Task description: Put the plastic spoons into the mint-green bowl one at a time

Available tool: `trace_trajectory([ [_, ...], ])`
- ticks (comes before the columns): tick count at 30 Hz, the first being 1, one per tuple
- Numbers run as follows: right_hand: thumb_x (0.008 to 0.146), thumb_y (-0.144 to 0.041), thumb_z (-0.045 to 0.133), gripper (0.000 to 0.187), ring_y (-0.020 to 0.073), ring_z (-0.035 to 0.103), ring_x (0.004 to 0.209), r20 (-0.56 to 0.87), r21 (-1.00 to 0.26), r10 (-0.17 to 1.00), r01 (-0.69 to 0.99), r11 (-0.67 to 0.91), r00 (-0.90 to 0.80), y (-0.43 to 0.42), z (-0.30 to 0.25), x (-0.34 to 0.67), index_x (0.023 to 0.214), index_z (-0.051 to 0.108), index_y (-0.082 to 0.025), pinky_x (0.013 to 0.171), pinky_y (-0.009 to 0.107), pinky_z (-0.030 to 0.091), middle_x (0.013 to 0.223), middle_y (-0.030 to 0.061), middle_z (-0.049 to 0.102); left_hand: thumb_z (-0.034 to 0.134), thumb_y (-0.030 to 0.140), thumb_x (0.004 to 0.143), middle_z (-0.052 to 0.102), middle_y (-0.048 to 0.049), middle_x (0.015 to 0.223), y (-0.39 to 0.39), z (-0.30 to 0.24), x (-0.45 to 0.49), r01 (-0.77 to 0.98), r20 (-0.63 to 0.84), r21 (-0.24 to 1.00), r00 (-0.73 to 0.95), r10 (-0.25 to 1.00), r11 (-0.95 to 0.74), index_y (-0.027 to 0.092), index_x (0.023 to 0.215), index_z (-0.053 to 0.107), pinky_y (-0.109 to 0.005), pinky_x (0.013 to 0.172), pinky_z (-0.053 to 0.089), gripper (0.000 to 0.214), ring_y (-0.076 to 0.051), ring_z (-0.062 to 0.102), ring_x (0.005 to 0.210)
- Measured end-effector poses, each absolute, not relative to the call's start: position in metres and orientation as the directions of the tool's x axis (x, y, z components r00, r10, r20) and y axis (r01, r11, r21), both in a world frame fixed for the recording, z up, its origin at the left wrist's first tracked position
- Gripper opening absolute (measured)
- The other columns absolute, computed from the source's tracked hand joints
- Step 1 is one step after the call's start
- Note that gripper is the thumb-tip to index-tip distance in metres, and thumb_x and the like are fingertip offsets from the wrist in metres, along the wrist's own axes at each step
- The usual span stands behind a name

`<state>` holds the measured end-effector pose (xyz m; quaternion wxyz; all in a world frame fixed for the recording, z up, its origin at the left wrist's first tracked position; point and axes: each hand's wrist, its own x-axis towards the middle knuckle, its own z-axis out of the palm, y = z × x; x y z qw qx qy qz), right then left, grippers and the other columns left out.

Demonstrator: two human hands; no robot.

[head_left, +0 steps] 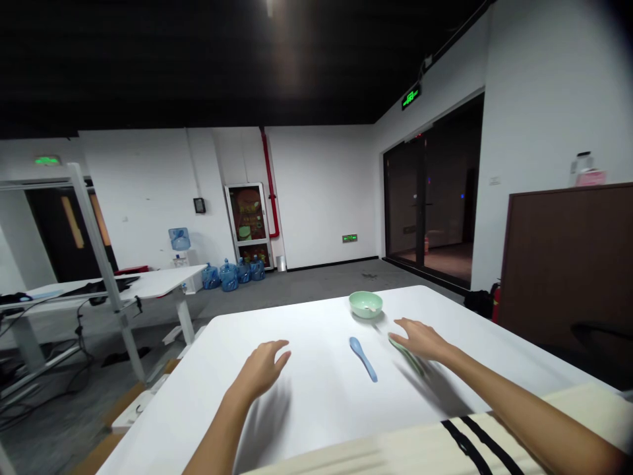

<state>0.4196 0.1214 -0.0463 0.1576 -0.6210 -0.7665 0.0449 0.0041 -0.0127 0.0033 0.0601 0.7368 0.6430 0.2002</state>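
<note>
My left hand [267,367] is held over the left part of the white table [316,396], its fingers stretched out and thumb apart, with nothing in it. My right hand [419,338] is over the right part, fingers extended and apart. Under its thumb and palm shows a long, slim green thing [408,354], partly hidden; whether the hand touches it I cannot tell. A blue spoon [363,359] lies between my hands, its handle end toward me. Beyond it, near the far edge, a light green bowl [365,307] stands upright with something small and pale inside.
A second white table [163,282] with cables and a metal frame post [99,244] stands at the left. Several blue water jugs [228,276] are on the floor by the back wall. To the right rises a brown cabinet [564,264], near dark glass doors [430,198].
</note>
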Motion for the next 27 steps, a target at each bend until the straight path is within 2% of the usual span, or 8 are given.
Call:
trace_trajectory([
  [6, 0.088, -0.059, 0.043, 0.068, 0.0302, 0.049, 0.127, 0.184, -0.272, 0.971, 0.941, 0.202, -0.155, 0.125, -0.051, 0.428, 0.140, 0.048, -0.016, 0.104, 0.040, 0.037, 0.141, 0.0137, 0.052, 0.036, 0.055, 0.093, 0.062, -0.0087, 0.131, -0.012, 0.001, 0.003, 0.925, 0.224, 0.341, 0.093, 0.970, -0.168, 0.023, 0.128, 0.059, -0.037, 0.099, 0.042, 0.053, -0.027, 0.054, 0.124],
  [27, 0.088, -0.057, 0.044, 0.067, 0.0296, 0.048, 0.127, 0.176, -0.330, 0.971, 0.919, 0.215, -0.164, 0.123, -0.049, 0.428, 0.139, 0.050, -0.013, 0.104, 0.038, 0.037, 0.139, 0.0139, 0.054, 0.036, 0.055, 0.092, 0.062, -0.0086, 0.132, -0.013, 0.002, 0.004, 0.918, 0.215, 0.358, 0.100, 0.972, -0.173, 0.023, 0.129, 0.059, -0.038, 0.100, 0.042, 0.053, -0.028, 0.054, 0.124],
])
